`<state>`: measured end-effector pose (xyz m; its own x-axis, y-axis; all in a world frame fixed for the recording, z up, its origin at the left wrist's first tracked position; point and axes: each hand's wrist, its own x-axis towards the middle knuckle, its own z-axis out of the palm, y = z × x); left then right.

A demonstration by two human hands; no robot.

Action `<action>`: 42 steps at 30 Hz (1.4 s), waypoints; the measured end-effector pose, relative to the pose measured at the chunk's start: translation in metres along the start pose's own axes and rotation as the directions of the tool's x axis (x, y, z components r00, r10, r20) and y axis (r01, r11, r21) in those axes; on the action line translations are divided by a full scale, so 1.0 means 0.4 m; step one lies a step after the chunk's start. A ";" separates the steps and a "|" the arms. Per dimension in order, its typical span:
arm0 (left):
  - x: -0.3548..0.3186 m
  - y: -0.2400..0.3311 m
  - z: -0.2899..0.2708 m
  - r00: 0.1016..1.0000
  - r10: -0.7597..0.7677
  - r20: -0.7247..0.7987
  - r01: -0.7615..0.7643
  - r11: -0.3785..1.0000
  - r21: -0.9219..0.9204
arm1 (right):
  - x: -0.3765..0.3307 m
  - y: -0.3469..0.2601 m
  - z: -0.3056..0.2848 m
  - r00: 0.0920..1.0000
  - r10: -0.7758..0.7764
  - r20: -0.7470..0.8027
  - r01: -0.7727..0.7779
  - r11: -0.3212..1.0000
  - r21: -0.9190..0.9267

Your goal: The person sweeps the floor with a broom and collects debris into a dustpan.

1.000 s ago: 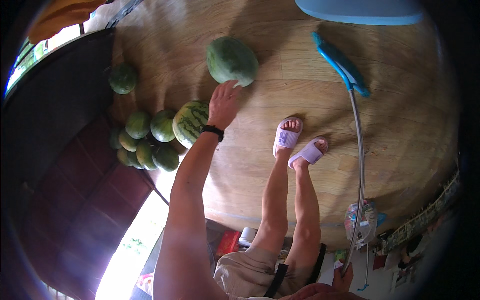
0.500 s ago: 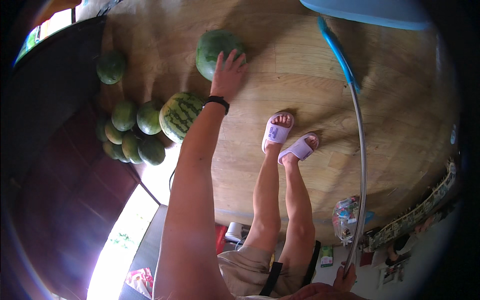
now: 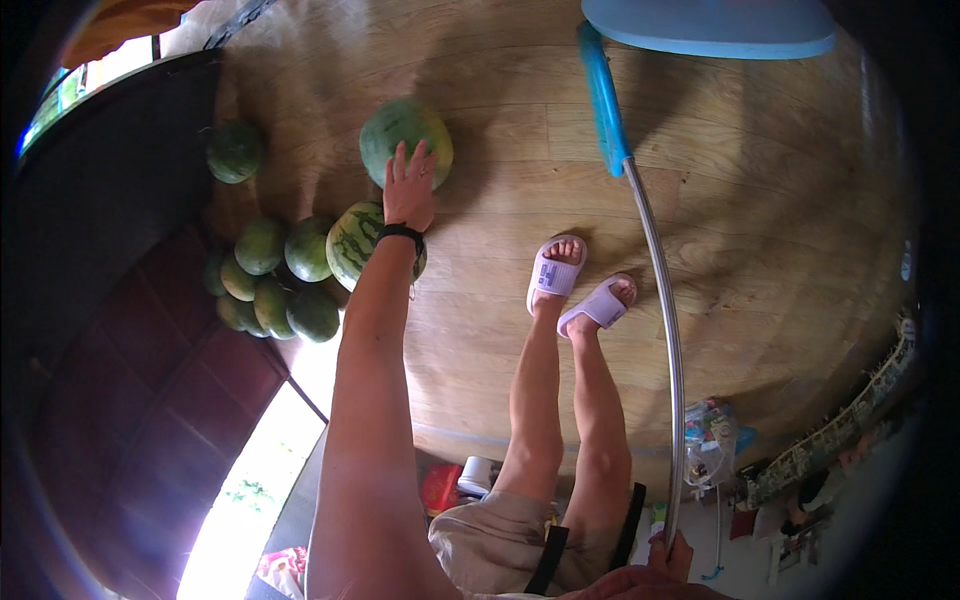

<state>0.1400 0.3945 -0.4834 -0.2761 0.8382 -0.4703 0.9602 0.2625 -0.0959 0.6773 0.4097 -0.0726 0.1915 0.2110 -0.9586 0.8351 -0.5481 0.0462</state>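
A plain green round watermelon (image 3: 405,140) lies on the wooden floor (image 3: 760,230) in the upper centre of the frame, set apart from the other fruit. The person's left hand (image 3: 410,190) rests flat upon its near side, fingers spread and unclenched, gripping nothing; a dark wristband (image 3: 402,233) circles the wrist just below. Directly beneath the forearm, near the melon but seemingly not touching it, sits a striped watermelon (image 3: 357,243), and to its left a cluster of smaller dark green melons (image 3: 270,280) is packed against a dark wall; one further melon (image 3: 234,151) lies alone at upper left. The right hand (image 3: 660,570), at the bottom edge, is closed around the metal handle of a blue mop (image 3: 640,250), whose head points to the upper right. Two feet in pale lilac slippers (image 3: 575,285) stand at centre. To move the round melon well, judged from its shape, the palm should stay low and centred, since a smooth sphere is apt to roll sideways under one hand.
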 end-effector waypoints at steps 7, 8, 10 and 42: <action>-0.079 -0.049 -0.010 0.900 -0.415 0.134 0.430 0.896 -0.114 | 0.010 0.020 -0.035 0.991 -0.107 0.076 0.121 0.973 -0.199; -0.081 -0.056 -0.017 0.870 -0.486 0.081 0.493 0.854 -0.168 | 0.013 0.025 -0.033 0.993 -0.094 0.078 0.107 0.976 -0.192; -0.080 -0.065 -0.030 0.888 -0.459 0.022 0.457 0.877 -0.150 | 0.019 0.037 -0.028 0.994 -0.064 0.083 0.078 0.981 -0.178; -0.112 -0.320 0.060 0.671 -0.585 0.455 0.641 0.767 0.040 | 0.063 -0.205 -0.007 0.963 -0.243 0.117 0.267 0.918 -0.292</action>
<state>0.0305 0.3117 -0.4712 -0.7274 0.1914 -0.6590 0.5608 0.7193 -0.4101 0.6152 0.4622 -0.0999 -0.0789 0.2418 -0.9671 0.9688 -0.2101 -0.1316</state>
